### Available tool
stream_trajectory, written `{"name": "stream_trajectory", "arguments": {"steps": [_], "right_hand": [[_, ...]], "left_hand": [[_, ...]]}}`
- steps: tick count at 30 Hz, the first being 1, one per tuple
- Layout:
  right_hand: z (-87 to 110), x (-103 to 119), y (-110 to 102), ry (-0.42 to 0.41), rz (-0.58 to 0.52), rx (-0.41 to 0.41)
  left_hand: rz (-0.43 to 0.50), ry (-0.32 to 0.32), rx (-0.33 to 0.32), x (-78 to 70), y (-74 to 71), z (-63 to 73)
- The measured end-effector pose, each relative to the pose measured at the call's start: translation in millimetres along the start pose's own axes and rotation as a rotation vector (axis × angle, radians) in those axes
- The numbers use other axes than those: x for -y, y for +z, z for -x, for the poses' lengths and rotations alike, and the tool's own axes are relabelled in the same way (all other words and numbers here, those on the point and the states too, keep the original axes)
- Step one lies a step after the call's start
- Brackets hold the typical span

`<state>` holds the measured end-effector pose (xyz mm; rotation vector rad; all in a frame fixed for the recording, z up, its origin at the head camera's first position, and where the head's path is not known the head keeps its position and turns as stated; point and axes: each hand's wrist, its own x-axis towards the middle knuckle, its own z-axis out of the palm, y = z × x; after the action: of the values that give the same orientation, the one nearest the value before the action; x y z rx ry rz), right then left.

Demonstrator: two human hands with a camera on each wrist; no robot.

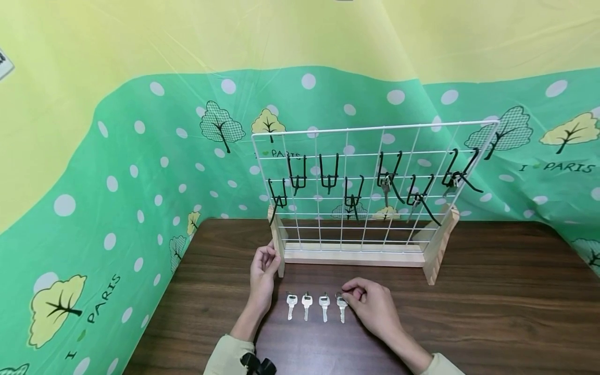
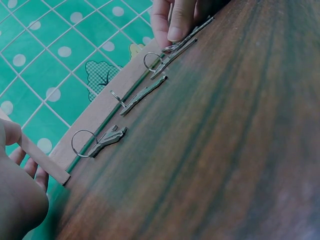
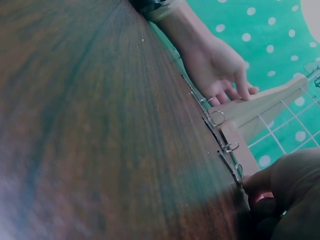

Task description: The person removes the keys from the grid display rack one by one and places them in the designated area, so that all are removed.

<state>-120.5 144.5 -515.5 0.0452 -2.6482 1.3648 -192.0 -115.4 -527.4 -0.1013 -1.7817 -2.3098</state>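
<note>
A white wire grid rack (image 1: 347,241) on wooden feet stands on the table. My left hand (image 1: 263,273) grips its left wooden foot (image 1: 277,242), thumb on one side and fingers on the other, as the left wrist view shows. Several silver keys with rings lie in a row before the rack, among them a left key (image 1: 291,307), a middle key (image 1: 324,309) and the rightmost key (image 1: 342,311). At that last one, my right hand (image 1: 375,307) pinches the ring end between thumb and fingers. The key's blade still lies at the tabletop.
Black double hooks, such as one upper hook (image 1: 329,174), hang across the grid. Keys hang on several right-hand hooks, including a hanging key (image 1: 386,186). Behind is a green and yellow patterned cloth (image 1: 140,156). Dark wooden tabletop (image 1: 515,312) extends to both sides.
</note>
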Motion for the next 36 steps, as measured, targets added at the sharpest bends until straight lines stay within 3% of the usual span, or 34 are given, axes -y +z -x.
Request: {"name": "stream_trajectory", "arguments": {"steps": [8,19,25,36], "right_hand": [[0.0,-1,0,-0.013,-0.025,-0.013],[-1.5,5,-3,0.062,-0.103,0.009],[-1.6,12,-8,0.063,-0.144,-0.010],[1.6,27,-16,-0.043,-0.178,-0.122]], "left_hand": [[0.006,0.006,-0.003,0.3,-0.1,0.6],[-0.001,0.023,0.005,3.5,-0.7,-1.4],[0.007,0.041,0.020,4.2,0.2,-1.9],[0.013,0.043,0.021,4.8,-1.0,-1.2]]}}
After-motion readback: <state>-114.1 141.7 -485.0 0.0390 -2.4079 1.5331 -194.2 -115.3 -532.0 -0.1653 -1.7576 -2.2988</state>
